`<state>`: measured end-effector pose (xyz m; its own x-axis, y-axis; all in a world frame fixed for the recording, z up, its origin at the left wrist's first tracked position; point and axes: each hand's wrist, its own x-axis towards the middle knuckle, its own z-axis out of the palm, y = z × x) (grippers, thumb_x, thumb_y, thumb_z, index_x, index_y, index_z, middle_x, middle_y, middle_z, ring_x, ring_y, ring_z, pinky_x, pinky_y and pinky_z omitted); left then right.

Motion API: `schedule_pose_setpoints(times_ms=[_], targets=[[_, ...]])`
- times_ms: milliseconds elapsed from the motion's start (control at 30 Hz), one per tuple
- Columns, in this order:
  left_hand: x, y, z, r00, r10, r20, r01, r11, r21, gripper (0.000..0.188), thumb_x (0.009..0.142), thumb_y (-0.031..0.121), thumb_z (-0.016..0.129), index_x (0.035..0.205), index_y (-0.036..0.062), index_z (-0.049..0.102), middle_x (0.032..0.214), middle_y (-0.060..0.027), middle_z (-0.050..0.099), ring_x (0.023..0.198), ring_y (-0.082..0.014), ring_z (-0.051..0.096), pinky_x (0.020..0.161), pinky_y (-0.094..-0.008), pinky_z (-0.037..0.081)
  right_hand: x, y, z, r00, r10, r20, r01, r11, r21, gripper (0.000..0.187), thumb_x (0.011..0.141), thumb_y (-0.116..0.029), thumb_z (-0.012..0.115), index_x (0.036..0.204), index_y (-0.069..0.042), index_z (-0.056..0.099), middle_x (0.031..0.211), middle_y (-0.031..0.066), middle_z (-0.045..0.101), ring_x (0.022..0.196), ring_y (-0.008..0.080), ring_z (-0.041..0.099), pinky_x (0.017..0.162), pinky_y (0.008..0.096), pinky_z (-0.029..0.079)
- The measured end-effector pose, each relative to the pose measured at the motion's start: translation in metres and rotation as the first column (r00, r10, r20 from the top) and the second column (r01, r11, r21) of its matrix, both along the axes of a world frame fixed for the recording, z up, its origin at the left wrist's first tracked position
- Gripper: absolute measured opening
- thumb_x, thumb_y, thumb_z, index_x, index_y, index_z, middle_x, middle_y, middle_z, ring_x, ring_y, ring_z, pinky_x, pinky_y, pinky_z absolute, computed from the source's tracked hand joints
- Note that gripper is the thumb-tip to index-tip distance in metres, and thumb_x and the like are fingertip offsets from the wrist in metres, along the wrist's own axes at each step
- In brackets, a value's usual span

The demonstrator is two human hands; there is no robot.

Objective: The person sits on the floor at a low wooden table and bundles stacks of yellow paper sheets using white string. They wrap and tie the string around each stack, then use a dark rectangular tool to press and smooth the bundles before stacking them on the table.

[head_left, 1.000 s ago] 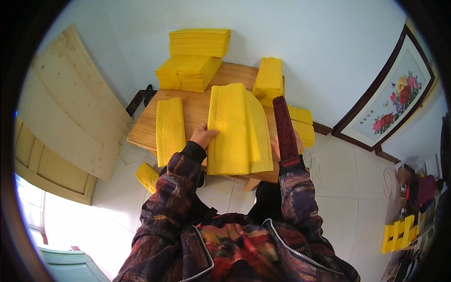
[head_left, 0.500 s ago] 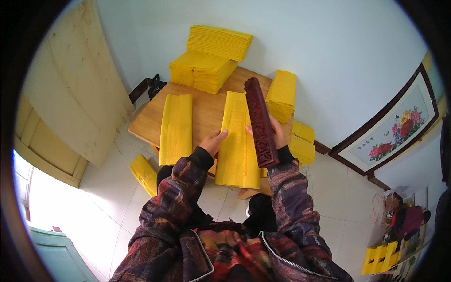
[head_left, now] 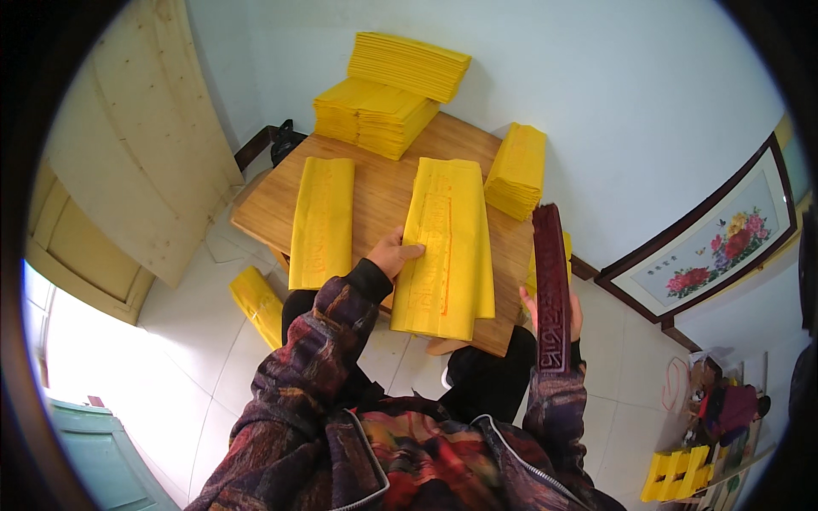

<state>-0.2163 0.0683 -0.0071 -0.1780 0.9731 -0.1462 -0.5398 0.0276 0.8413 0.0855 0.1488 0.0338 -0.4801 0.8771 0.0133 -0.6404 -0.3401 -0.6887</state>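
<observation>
My left hand (head_left: 394,254) pinches the left edge of a folded yellow paper sheet (head_left: 439,247), its thumb on top. Faint orange-red marks run down that sheet, and another yellow sheet shows beneath its right side. Off the table's right edge, my right hand (head_left: 576,313) is closed around a long, dark red carved wooden block (head_left: 552,289), held nearly upright in the picture. The block hides most of its fingers. Left of my left hand lies another yellow folded paper stack (head_left: 322,226) with faint orange-red marks.
The wooden table (head_left: 383,192) carries tall yellow paper piles (head_left: 375,119) at the back and a smaller pile (head_left: 516,170) at the right. A yellow bundle (head_left: 256,305) sits low at the left. A framed flower picture (head_left: 707,234) leans by the right wall.
My right hand has carried the carved block right and nearer me, away from the paper. My left hand now grips the sheet's edge, and the top sheet sits askew over the one below.
</observation>
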Motion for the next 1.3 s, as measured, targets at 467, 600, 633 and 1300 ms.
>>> schedule_pose_setpoints(times_ms=[467,600,633,1300], targets=[[-0.074,-0.050,-0.014,0.979,0.177,0.105,-0.189,0.975,0.121,0.045,0.083,-0.003,0.052,0.126,0.0016,0.041,0.115,-0.0115,0.058,0.098,-0.0209,0.061,0.086,-0.0325,0.049,0.044,-0.006,-0.025,0.991,0.041,0.128,-0.062,0.985,0.161,0.039,0.095,-0.034,0.038,0.121,-0.008,0.050,0.104,0.0049,0.060,0.087,0.0175,0.058,0.084,0.0400,0.046],[-0.129,-0.071,-0.016,0.958,0.286,-0.013,-0.284,0.956,0.075,0.045,0.083,-0.003,0.051,0.127,0.0025,0.042,0.115,-0.0101,0.058,0.099,-0.0208,0.060,0.087,-0.0312,0.048,0.041,-0.011,-0.021,0.991,0.014,0.131,-0.035,0.987,0.159,0.041,0.095,-0.035,0.037,0.122,-0.007,0.049,0.103,0.0047,0.059,0.086,0.0169,0.058,0.082,0.0382,0.047],[-0.142,-0.072,-0.017,0.956,0.290,-0.048,-0.285,0.955,0.086,0.044,0.083,-0.003,0.051,0.126,0.0031,0.043,0.115,-0.0097,0.058,0.098,-0.0208,0.060,0.087,-0.0317,0.048,0.040,-0.012,-0.020,0.991,0.007,0.131,-0.031,0.982,0.185,0.041,0.095,-0.036,0.037,0.122,-0.007,0.049,0.102,0.0048,0.059,0.085,0.0170,0.059,0.081,0.0380,0.048],[-0.216,-0.052,-0.066,0.634,0.032,-0.773,-0.388,0.878,-0.281,0.036,0.079,0.011,0.061,0.112,-0.0018,0.053,0.097,-0.0132,0.063,0.088,-0.0196,0.060,0.077,-0.0315,0.047,0.022,-0.026,-0.005,0.942,-0.115,0.315,0.066,0.985,0.160,0.046,0.093,-0.042,0.035,0.115,-0.005,0.049,0.086,0.0083,0.059,0.076,0.0178,0.057,0.068,0.0276,0.045]])
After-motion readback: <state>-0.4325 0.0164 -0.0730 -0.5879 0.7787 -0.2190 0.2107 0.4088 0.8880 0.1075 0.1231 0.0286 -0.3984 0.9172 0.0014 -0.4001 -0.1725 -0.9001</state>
